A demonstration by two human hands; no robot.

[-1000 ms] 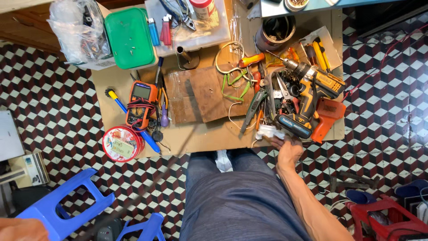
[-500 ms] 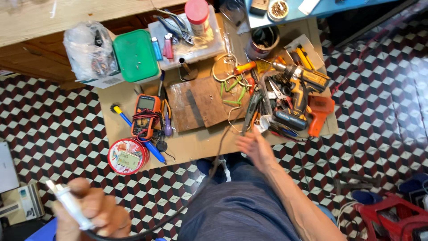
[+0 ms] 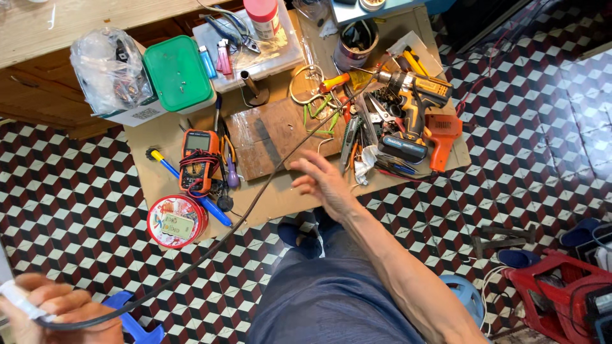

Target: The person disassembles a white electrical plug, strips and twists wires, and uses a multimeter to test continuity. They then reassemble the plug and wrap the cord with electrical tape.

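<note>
My left hand is at the lower left, fingers closed around a white plug end of a dark cable. The cable runs up and to the right across the cardboard sheet toward the tool pile. My right hand hovers open over the sheet's front edge, fingers spread, holding nothing, close beside the cable. A cordless drill and an orange tool lie to its right. An orange multimeter lies to its left.
A wooden block, pliers and screwdrivers crowd the sheet. A green-lidded box, a plastic bag and a clear tray sit at the back. A red round tin is at the front left. A red crate stands at the lower right.
My right hand left the tool pile and moved left toward the cable. My left hand rose into view with the white plug, drawing the cable taut across the sheet.
</note>
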